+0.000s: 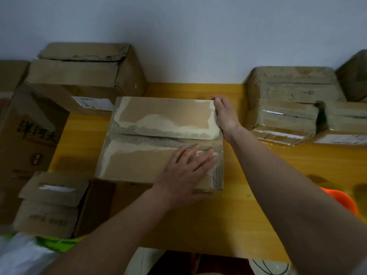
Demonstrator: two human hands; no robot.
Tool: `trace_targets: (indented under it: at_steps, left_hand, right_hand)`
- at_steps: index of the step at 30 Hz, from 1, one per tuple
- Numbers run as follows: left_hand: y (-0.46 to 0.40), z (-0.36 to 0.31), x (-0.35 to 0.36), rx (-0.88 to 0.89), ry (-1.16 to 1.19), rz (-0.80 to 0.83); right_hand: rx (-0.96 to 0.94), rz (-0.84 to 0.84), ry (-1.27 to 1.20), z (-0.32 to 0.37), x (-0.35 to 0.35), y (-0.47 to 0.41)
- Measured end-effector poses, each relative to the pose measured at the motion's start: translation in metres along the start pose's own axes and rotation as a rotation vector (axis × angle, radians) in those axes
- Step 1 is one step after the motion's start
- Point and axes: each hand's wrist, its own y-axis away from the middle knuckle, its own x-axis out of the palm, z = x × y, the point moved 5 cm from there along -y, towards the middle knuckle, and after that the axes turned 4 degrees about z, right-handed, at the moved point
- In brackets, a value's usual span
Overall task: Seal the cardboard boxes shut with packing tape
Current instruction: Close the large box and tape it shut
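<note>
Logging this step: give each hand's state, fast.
Left hand: open, flat on the box's near flap, holding nothing.
Right hand: fingers curled over the far flap's right edge.

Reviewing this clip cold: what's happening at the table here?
A person is closing the centre cardboard box on the yellow table. The left hand presses flat on the near flap; the right hand holds the far flap's right edge. The seam shows no fresh tape. Wrapped boxes sit to the right.

place: home packing corner | cues: yellow wooden table; stacked cardboard boxes
</note>
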Motion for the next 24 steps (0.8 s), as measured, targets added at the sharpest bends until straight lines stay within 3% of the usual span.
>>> trace_targets:
  at_steps: [6, 17, 19, 24]
  left_hand:
    - [-0.001, -0.001, 0.002, -0.023, -0.012, 0.002]
    - [-0.002, -0.007, -0.005, -0.111, -0.028, 0.069]
    - [-0.005, -0.010, -0.008, -0.140, -0.009, 0.073]
    - [-0.016, -0.026, -0.018, -0.261, 0.049, 0.035]
  right_hand:
    - [0.071, 0.038, 0.072, -0.008, 0.004, 0.017]
    - [-0.058, 0.158, 0.074, -0.044, 0.004, 0.136]
    - [-0.003, 0.184, 0.038, -0.055, 0.002, 0.156]
    - [0.031, 0.026, 0.037, -0.065, -0.012, 0.189]
